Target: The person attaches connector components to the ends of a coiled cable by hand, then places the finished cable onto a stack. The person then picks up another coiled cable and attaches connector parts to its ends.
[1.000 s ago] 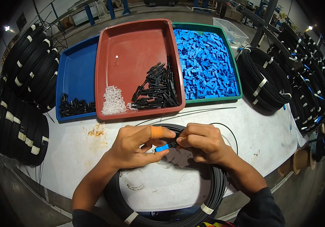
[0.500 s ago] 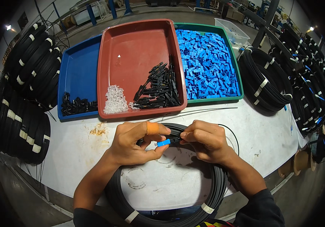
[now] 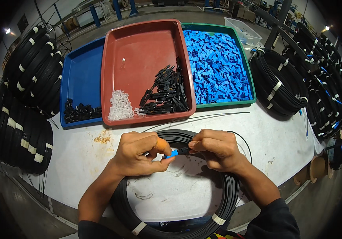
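My left hand [image 3: 139, 154] pinches a small blue connector housing [image 3: 174, 153] between the thumb and a finger wrapped in orange tape. From the housing's right end a black connector body [image 3: 183, 151] sticks out, in line with it. My right hand [image 3: 218, 148] grips the black body's far end with thumb and fingertips, where the cable end is mostly hidden. Beneath both hands lies a large coil of black cable [image 3: 231, 199], bound with white tape; it overhangs the table's near edge.
Behind the coil stand a blue tray [image 3: 81, 71] with black parts, a red tray [image 3: 143, 44] with white clips and black connector bodies, and a green tray [image 3: 226, 105] full of blue housings. Taped cable coils [image 3: 276, 85] flank the white table [image 3: 270, 139] at right, more coils [image 3: 23, 131] at left.
The left index finger has bent down from above the blue housing onto its left end. The right hand has hardly moved. The view has shifted slightly.
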The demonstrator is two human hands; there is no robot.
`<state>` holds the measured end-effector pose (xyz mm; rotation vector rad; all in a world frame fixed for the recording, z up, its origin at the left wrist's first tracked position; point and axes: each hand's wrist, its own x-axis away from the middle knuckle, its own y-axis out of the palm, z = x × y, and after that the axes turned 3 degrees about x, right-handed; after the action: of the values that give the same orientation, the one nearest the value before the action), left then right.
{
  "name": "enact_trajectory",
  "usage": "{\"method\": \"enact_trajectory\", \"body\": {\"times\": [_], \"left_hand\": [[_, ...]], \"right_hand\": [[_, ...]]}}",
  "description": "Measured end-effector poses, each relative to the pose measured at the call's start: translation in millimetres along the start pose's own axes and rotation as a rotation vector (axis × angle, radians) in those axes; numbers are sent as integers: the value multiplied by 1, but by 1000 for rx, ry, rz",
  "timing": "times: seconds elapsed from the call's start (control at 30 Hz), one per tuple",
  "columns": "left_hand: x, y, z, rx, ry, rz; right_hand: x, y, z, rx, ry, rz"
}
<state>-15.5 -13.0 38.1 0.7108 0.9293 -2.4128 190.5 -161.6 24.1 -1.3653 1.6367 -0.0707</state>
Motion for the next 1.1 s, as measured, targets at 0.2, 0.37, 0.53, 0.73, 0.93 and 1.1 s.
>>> {"method": "enact_trajectory", "body": {"times": [0.2,0.37,0.53,0.73,0.93,1.1], "left_hand": [[1,-2,-1,12,-11,-39],[-4,2,2,23,-23,-28],[-5,4,0,-2,3,19],[0,0,0,7,2,3],[-5,1,1,1,-21,-60],[-4,5,-4,-88,41,2]], "right_hand": [[1,0,3,-38,9,6],[0,1,3,-22,3,-7],[-1,2,3,-38,30,37],[-1,2,4,-51,37,38],[-3,4,1,-16,12,-21],[-1,6,1,33,14,56]]}}
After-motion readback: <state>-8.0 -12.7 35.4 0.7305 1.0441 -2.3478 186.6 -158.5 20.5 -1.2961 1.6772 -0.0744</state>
